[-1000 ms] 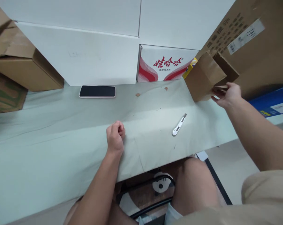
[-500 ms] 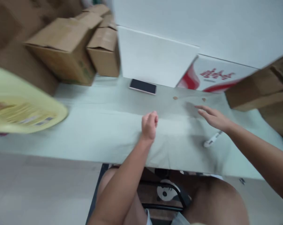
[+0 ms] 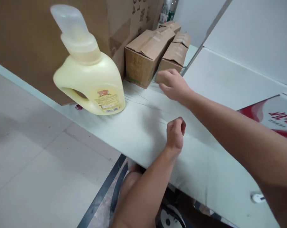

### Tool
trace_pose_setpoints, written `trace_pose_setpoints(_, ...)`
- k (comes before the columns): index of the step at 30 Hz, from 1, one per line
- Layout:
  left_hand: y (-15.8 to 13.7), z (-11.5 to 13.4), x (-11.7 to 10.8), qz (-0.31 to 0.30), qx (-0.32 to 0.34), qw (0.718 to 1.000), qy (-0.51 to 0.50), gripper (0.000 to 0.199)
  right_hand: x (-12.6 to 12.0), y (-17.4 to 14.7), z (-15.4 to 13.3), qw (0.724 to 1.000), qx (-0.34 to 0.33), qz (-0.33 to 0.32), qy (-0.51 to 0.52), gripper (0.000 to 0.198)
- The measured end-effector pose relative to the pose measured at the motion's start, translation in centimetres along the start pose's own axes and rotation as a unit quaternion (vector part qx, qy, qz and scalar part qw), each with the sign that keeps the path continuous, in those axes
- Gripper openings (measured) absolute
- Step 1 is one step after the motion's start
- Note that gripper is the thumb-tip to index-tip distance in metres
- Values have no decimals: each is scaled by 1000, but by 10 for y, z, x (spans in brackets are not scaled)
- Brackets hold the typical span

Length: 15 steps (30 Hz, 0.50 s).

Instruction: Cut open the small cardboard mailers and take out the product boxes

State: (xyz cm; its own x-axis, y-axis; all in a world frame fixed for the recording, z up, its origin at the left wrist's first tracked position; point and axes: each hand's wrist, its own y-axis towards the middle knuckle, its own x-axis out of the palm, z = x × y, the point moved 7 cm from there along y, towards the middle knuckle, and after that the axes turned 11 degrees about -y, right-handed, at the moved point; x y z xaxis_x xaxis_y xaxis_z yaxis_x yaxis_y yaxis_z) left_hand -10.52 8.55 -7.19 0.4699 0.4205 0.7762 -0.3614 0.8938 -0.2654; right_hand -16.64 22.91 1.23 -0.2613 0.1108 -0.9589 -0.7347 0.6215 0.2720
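My left hand point(image 3: 175, 134) is closed in a fist above the pale cloth-covered table point(image 3: 143, 126); whatever is inside it, if anything, is hidden. Farther out, my right hand point(image 3: 173, 84) reaches leftward over the table with its fingers curled, in front of a small cardboard box point(image 3: 175, 53). Its fingertips are turned away, so anything in them cannot be seen. To the left stands a large pale-yellow detergent jug point(image 3: 93, 79) with a translucent cap, apart from both hands.
A large carton point(image 3: 86, 19) stands behind the jug, with another cardboard box point(image 3: 143, 60) beside it. Bottles point(image 3: 168, 12) stand farther back. A red-and-white printed panel point(image 3: 274, 114) is at right. A white object point(image 3: 257, 198) lies near the table's front edge.
The view has swung left, bringing the whole jug into sight. My right hand has crossed from the right side to the boxes, its fingers now curled. The phone is out of sight.
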Motion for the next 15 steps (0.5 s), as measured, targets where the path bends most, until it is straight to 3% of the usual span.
trace_pose_setpoints(3,5,3,-7,22,-29,999,-5,32,10,59,-31,1000,-2,5,-26,64)
trace_pose_setpoints(6,10,4,-12,32,-41,999,-6,33,14,90,-50,998,-5,2,-62,64)
trace_pose_setpoints(11,15,4,-14,35,-49,998,-21,35,9,93,-59,995,-11,17,-93,43)
trace_pose_setpoints(15,12,5,-11,29,-45,998,-24,38,11,82,-55,991,-43,30,-120,53)
